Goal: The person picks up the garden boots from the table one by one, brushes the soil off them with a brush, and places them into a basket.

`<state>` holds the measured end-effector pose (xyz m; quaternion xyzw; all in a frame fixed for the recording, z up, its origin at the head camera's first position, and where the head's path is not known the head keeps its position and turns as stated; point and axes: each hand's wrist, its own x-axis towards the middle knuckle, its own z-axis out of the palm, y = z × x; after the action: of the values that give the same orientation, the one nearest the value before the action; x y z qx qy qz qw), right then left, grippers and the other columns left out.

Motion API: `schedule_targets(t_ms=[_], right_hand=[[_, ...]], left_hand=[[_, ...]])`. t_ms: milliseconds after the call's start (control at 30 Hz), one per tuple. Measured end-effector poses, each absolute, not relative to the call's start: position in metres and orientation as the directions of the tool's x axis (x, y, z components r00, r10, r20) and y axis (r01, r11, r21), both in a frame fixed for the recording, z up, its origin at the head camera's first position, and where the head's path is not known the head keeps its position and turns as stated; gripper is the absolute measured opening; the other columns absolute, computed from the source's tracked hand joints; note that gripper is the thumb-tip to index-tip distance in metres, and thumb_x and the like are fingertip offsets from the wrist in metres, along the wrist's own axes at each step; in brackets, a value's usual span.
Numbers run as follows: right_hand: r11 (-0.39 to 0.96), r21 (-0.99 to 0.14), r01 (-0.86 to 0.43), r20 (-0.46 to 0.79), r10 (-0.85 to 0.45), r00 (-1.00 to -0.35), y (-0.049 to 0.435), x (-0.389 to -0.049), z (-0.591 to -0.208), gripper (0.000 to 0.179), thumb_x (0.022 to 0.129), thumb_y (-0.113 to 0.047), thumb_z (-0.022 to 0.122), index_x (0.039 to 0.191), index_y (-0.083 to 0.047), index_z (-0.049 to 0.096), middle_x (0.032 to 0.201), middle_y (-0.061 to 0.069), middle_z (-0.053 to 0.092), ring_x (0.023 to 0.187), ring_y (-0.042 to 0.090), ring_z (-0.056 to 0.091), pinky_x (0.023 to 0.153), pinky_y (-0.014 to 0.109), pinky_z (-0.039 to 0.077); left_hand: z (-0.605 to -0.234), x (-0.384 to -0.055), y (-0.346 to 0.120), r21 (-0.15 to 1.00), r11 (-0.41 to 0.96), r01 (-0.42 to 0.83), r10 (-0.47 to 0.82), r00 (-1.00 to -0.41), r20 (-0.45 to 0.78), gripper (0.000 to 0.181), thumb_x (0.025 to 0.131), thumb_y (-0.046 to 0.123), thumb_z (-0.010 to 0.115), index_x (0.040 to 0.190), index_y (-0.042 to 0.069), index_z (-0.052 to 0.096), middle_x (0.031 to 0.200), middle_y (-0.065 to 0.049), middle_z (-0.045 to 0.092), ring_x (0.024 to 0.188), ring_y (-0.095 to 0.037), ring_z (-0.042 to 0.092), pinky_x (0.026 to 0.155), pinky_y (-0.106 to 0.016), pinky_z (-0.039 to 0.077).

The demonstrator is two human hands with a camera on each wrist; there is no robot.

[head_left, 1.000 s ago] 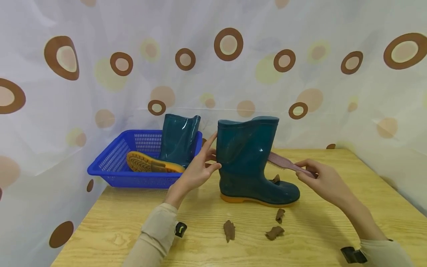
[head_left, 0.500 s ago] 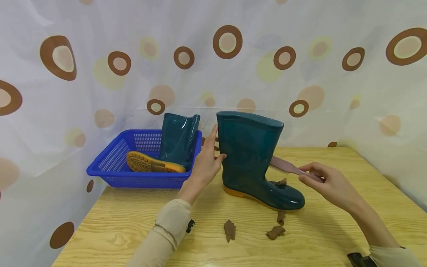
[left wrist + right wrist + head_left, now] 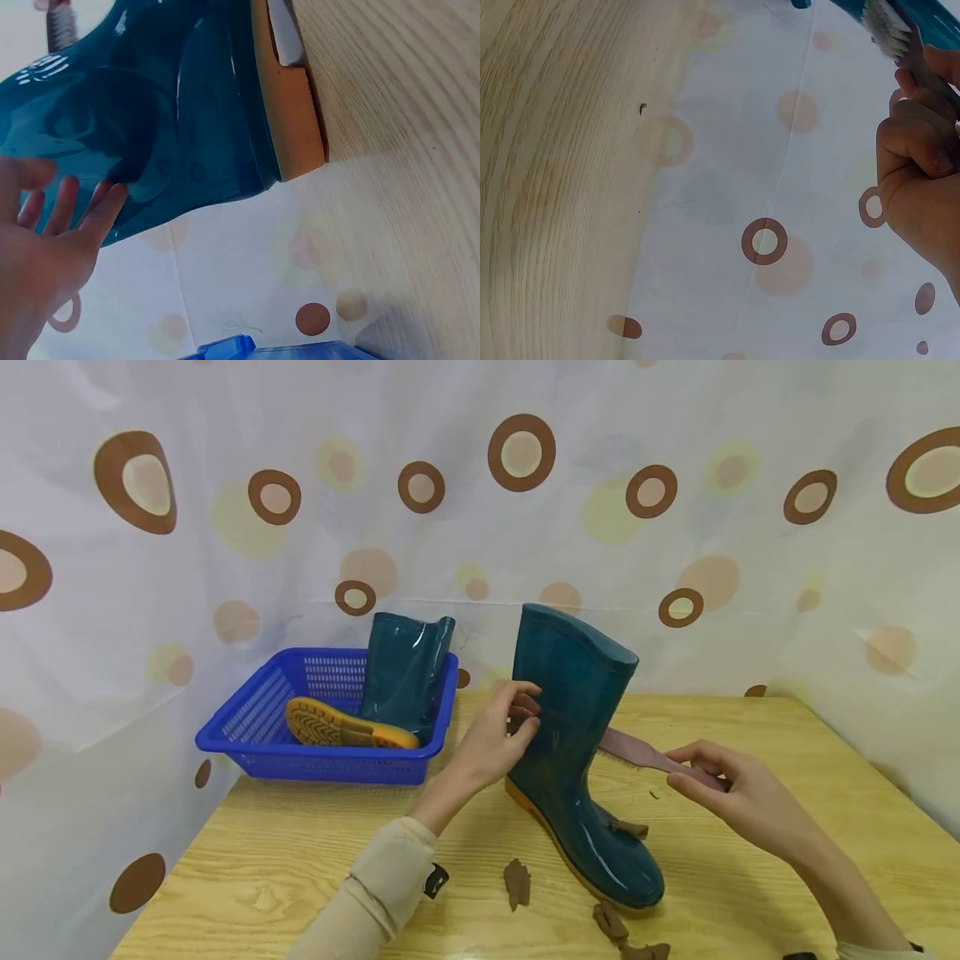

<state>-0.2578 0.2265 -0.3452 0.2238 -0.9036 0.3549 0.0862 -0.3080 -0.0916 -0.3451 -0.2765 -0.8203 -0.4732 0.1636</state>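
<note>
A dark teal rubber boot (image 3: 570, 718) with an orange sole stands on the table, its toe pointing toward me and to the right. At the back of its shaft, my left hand (image 3: 495, 735) touches the rubber with loosely bent fingers (image 3: 109, 214). My right hand (image 3: 738, 789) grips a mauve brush (image 3: 637, 749) by its handle. The brush head is at the front of the shaft, partly hidden behind it; pale bristles show in the right wrist view. A brown flake (image 3: 628, 829) lies on top of the boot's foot.
To the left, a blue plastic basket (image 3: 330, 770) holds another teal boot (image 3: 401, 668), and an orange sole (image 3: 337, 727) shows there. More brown flakes (image 3: 517, 883) lie on the wooden table (image 3: 285, 877) near the boot. A patterned white curtain (image 3: 465, 527) hangs behind.
The boot has turned, its toe swinging toward me, and its shaft has shifted. My left hand has moved right and lower along it. Flakes near the toe have shifted toward me.
</note>
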Motion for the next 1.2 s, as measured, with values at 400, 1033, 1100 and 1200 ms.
schedule_targets(t_ms=[400,1033,1100,1200], right_hand=[[0.625,-0.626,-0.467,0.339,-0.322,-0.884,0.220,-0.246,-0.348,0.024,0.099,-0.021,0.062,0.122,-0.013,0.064,0.066,-0.005,0.048,0.051,0.012,0.043,0.045,0.027,0.035],[0.601,-0.646,-0.471,0.356,-0.308,-0.882,0.203,-0.244,-0.349,0.024,0.098,-0.022,0.064,0.121,-0.016,0.065,0.068,-0.002,0.046,0.046,0.010,0.038,0.043,0.026,0.035],[0.605,-0.641,-0.472,0.363,-0.303,-0.881,0.202,-0.244,-0.349,0.023,0.098,-0.022,0.064,0.120,-0.016,0.065,0.068,-0.002,0.047,0.046,0.009,0.038,0.043,0.026,0.035],[0.614,-0.628,-0.477,0.382,-0.291,-0.877,0.202,-0.244,-0.348,0.024,0.097,-0.022,0.065,0.120,-0.017,0.065,0.069,-0.002,0.048,0.045,0.008,0.037,0.042,0.026,0.035]], left_hand=[[-0.332,-0.276,-0.073,0.701,0.512,0.497,0.368,-0.864,0.343,0.075,0.084,0.063,0.069,0.143,0.026,0.043,0.139,0.002,0.052,0.130,-0.017,0.051,0.108,-0.045,0.047],[-0.337,-0.276,-0.050,0.664,0.537,0.520,0.284,-0.853,0.438,0.059,0.096,0.033,0.062,0.145,0.012,0.038,0.132,-0.007,0.052,0.110,-0.019,0.059,0.091,-0.034,0.056],[-0.336,-0.278,-0.049,0.675,0.512,0.532,0.290,-0.846,0.447,0.054,0.097,0.030,0.062,0.143,0.010,0.040,0.128,-0.007,0.053,0.107,-0.018,0.060,0.087,-0.032,0.057],[-0.333,-0.282,-0.049,0.678,0.481,0.555,0.304,-0.831,0.465,0.046,0.098,0.027,0.060,0.137,0.008,0.044,0.120,-0.006,0.056,0.099,-0.015,0.061,0.081,-0.028,0.056]])
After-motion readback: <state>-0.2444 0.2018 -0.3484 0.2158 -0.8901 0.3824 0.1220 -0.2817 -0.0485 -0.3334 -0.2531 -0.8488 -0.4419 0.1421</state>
